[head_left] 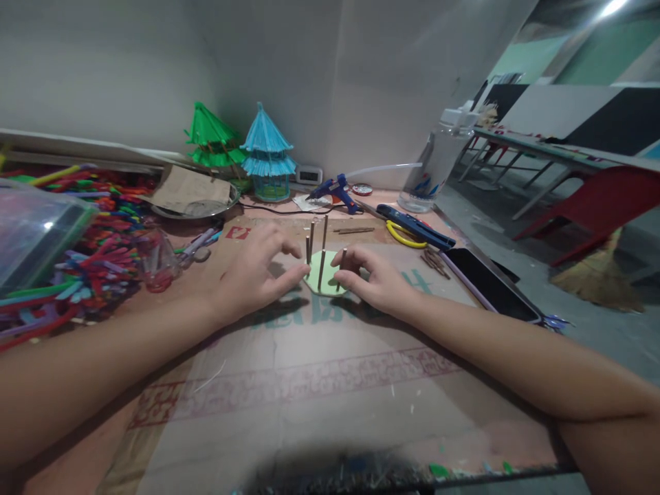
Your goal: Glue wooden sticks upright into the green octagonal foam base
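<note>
A small pale green board (330,275) with cut corners lies on the cardboard. Several thin brown sticks (322,269) stand upright around its edge. My left hand (262,271) is at the board's left side, fingers curved and apart, its thumb tip close to a left stick (308,251); whether it touches cannot be made out. On the other side, my right hand (376,278) has thumb and forefinger around the right-hand stick (344,260), near the board's edge.
Behind stand green (210,134) and blue (268,151) tiered-roof models, a blue glue gun (330,189) and a clear bottle (436,161). Colourful pipe cleaners (118,258) crowd the left. Blue-handled cutters (415,225), loose sticks (436,262) and a phone (492,285) lie right.
</note>
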`<state>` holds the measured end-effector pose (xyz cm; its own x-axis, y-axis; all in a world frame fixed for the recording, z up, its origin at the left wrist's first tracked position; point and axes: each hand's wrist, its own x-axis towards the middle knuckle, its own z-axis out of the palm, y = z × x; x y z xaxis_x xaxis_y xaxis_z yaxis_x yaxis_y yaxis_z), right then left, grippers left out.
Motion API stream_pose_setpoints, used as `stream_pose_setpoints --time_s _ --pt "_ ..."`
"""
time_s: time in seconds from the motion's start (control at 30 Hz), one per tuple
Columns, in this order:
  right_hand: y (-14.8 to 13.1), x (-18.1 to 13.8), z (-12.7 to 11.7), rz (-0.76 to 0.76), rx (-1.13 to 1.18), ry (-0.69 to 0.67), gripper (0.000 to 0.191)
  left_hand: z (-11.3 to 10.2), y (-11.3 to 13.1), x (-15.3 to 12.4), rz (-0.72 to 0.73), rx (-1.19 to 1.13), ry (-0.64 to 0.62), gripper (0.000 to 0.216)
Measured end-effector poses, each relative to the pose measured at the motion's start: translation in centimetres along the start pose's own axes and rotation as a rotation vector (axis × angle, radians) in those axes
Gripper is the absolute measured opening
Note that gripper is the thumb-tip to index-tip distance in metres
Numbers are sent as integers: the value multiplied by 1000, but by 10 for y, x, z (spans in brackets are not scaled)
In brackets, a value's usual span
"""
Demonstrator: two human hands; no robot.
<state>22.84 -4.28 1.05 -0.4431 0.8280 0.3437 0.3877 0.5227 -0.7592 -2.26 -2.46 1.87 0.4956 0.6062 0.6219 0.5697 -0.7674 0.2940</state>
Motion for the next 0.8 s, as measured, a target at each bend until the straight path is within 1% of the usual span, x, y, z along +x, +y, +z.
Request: stream_pose_setpoints --time_s 0.07,0.13,0.27,0.4,0.6,0.8 --pt "-1 0 1 2 -10 -6 16 -2 4 1 74 42 -117 28" --pt "-2 0 2 -3 -12 -7 13 1 5 0 102 59 -209 32" --pt "0 0 3 -12 -64 2 14 17 0 -4 36 21 -274 39" --pt "2 1 3 -17 -119 -8 16 25 -5 -4 -20 0 -378 32" --pt "2 1 0 -9 -99 -19 12 23 -3 0 7 -54 -449 29" --pt "2 1 -2 -14 -98 -34 12 24 -4 0 1 -57 -446 27"
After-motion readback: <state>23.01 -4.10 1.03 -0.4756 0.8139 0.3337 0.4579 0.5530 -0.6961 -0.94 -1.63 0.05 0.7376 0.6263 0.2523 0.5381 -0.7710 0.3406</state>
